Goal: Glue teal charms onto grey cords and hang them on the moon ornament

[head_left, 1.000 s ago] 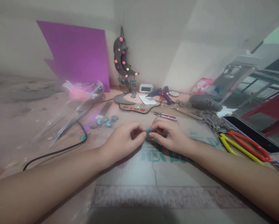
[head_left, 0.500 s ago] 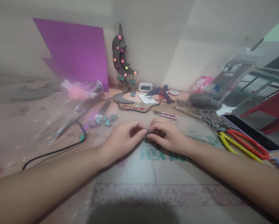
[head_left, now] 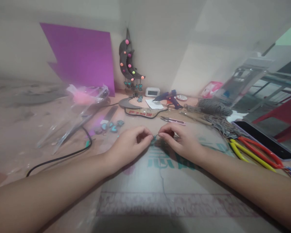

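Observation:
My left hand [head_left: 133, 142] pinches a small teal and grey piece [head_left: 154, 138] between thumb and forefinger, over the printed sheet in the middle. Just to its right, my right hand [head_left: 179, 139] is closed in a pinch with thumb and forefinger at the piece's right side; what lies between these fingertips is too small to name. A thin grey thread [head_left: 163, 181] runs down the sheet below the hands. Several teal and grey charms [head_left: 113, 127] lie to the left, beyond my left hand.
Behind the hands lie pink-handled snips [head_left: 172, 121], a blue glue gun [head_left: 171, 98] and a grey felt crescent [head_left: 129, 103]. Grey yarn [head_left: 215, 107], red and yellow-handled tools [head_left: 259, 152] and a phone [head_left: 264, 139] are at right. A black cable [head_left: 60, 157] curves at left.
My right hand has moved slightly away from my left, opening a small gap where the teal piece now shows. The whole view has shifted a little.

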The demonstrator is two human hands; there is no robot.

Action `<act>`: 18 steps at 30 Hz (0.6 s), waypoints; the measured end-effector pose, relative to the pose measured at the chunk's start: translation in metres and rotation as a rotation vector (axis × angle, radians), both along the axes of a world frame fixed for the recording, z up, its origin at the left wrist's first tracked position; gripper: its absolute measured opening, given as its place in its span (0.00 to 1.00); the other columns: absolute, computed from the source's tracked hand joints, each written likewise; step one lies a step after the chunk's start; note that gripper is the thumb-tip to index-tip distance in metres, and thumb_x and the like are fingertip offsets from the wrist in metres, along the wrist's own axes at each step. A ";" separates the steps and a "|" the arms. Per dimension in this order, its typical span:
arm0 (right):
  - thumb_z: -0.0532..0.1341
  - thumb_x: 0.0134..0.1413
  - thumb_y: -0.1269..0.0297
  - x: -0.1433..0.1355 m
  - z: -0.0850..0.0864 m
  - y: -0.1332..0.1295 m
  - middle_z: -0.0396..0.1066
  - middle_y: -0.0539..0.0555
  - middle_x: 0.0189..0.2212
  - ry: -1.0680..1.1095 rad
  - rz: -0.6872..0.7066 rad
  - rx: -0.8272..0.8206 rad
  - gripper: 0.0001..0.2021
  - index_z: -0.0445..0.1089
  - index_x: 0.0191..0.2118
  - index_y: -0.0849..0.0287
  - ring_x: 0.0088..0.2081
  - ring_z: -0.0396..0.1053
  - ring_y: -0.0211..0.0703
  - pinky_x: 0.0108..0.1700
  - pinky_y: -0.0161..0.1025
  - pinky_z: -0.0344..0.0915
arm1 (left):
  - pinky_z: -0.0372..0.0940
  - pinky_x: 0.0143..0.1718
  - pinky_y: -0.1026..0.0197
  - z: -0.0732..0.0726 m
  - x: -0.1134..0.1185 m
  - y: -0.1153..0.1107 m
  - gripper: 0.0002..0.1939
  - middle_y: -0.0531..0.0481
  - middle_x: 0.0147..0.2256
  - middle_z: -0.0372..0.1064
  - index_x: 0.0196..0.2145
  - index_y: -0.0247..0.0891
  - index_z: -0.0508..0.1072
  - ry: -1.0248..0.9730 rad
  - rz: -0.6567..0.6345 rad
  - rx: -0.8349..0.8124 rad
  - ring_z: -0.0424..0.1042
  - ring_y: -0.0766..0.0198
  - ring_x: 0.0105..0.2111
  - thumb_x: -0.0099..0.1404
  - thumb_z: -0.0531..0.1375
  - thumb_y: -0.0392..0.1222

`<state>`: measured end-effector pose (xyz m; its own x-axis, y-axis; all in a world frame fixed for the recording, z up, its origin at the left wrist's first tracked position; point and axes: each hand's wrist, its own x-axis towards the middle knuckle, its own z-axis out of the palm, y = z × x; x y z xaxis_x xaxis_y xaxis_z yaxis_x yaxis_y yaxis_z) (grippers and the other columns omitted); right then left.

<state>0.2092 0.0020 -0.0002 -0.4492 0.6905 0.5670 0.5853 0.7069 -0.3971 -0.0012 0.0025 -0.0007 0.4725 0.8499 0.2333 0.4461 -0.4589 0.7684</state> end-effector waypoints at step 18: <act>0.58 0.62 0.65 -0.002 0.001 -0.003 0.69 0.49 0.25 0.046 -0.003 -0.047 0.05 0.68 0.35 0.59 0.26 0.65 0.35 0.30 0.33 0.61 | 0.62 0.38 0.62 -0.001 -0.001 0.001 0.10 0.53 0.34 0.75 0.35 0.39 0.74 -0.013 -0.095 -0.014 0.71 0.64 0.35 0.68 0.54 0.43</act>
<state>0.2067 -0.0009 0.0011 -0.4209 0.7181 0.5543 0.5678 0.6851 -0.4564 -0.0020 0.0037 -0.0017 0.5485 0.8044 0.2280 0.3911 -0.4879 0.7804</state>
